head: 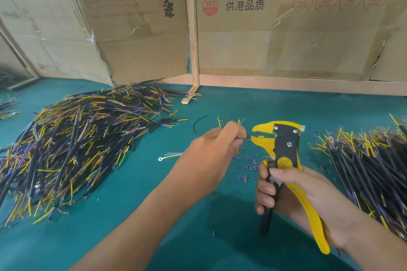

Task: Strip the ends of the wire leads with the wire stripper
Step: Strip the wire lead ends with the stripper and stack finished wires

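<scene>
My right hand (293,191) grips the handles of a yellow and black wire stripper (284,149), held upright with its jaws pointing left. My left hand (213,149) pinches a wire lead (244,138) whose thin blue end reaches into the stripper's jaws. Other ends of the same lead stick up behind my left fingers. Small blue and red bits of stripped insulation (248,165) lie scattered on the green mat below the jaws.
A big heap of black leads with yellow and purple ends (77,143) covers the left of the green mat (132,204). A second heap (370,165) lies at the right. One lead with a ring terminal (169,156) lies by my left wrist. Cardboard panels (286,28) wall the back.
</scene>
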